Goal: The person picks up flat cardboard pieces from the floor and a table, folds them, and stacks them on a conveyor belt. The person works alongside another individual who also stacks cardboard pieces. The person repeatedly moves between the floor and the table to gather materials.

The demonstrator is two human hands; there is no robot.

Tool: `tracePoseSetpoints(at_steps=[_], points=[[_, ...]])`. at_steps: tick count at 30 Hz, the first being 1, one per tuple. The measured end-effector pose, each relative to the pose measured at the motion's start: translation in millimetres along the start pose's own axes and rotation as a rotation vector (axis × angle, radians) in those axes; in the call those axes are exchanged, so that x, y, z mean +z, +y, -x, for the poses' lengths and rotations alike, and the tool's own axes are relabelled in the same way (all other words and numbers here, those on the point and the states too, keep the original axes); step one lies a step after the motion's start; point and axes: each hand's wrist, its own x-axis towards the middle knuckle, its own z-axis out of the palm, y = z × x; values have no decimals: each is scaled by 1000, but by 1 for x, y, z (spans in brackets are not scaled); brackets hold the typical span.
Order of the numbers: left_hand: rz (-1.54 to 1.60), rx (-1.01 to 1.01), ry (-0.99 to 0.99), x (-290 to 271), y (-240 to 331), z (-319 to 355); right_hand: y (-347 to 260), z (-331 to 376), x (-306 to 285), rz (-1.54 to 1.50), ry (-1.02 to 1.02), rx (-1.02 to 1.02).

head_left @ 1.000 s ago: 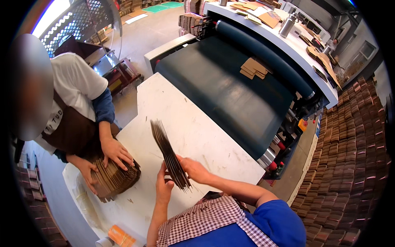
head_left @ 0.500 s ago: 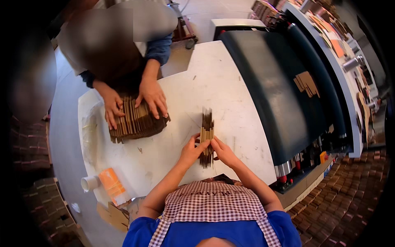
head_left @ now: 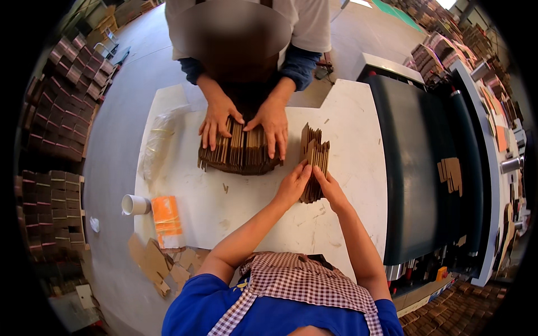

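A narrow bundle of brown cardboard pieces stands on edge on the white table, its upper ends uneven. My left hand presses its left side, fingers closed against the cardboard. On the opposite side my right hand grips the same bundle, thumb and fingers along the near part. Across the table, a co-worker's two hands rest on a wider row of upright cardboard pieces, just left of my bundle.
An orange-and-white block and a white cup sit at the table's left edge. Clear plastic film lies behind them. A dark-green belt machine flanks the right side, with cardboard pieces on it. Cardboard scraps lie below left.
The view has swung left. My hands and the bundle are now farther forward, closer to the co-worker's row, and the bundle looks wider and more fanned at its far end.
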Motion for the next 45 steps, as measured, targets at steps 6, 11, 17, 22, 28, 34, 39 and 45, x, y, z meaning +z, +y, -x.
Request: tracePoseSetpoints(at_steps=[6, 11, 17, 22, 28, 34, 39, 45], points=[[16, 97, 5, -1, -17, 15, 2, -20, 19, 43, 104, -7], [-239, 344, 60, 0, -31, 38, -11, -21, 28, 84, 117, -17], [-300, 397, 98, -13, -35, 13, -19, -45, 36, 61, 146, -22], [-375, 354, 81, -18, -29, 12, -21, -53, 37, 128, 158, -33], [-370, 290, 105, -10, -40, 21, -13, -55, 34, 119, 178, -13], [-377, 269, 103, -11, -40, 23, -1, -62, 30, 88, 190, -55], [-307, 264, 75, -22, -37, 24, -12, -56, 36, 89, 167, -27], [-171, 233, 101, -28, -32, 16, -22, -52, 37, 77, 79, 58]])
